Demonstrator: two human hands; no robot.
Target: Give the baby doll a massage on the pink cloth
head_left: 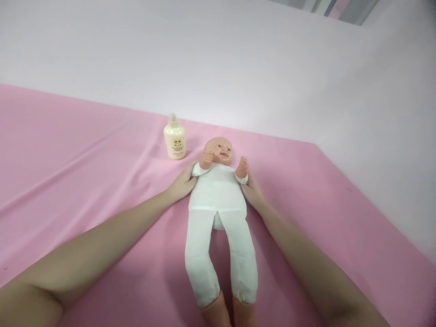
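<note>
A baby doll (218, 188) with a white cloth body and legs lies on its back on the pink cloth, head away from me. Its bald head, hands and lower legs are of bare plastic. My left hand (184, 182) grips the doll's side below its arm, on the left of the view. On the opposite side, my right hand (253, 190) holds the doll under the other arm. Most of my fingers are hidden behind the doll's arms and torso.
A pale yellow bottle (175, 141) with a printed label stands upright beyond my left hand, left of the doll's head. The pink cloth (85, 172) is creased at the left, and its far edge meets a white surface (211, 63). Striped material (327, 9) shows at the top right.
</note>
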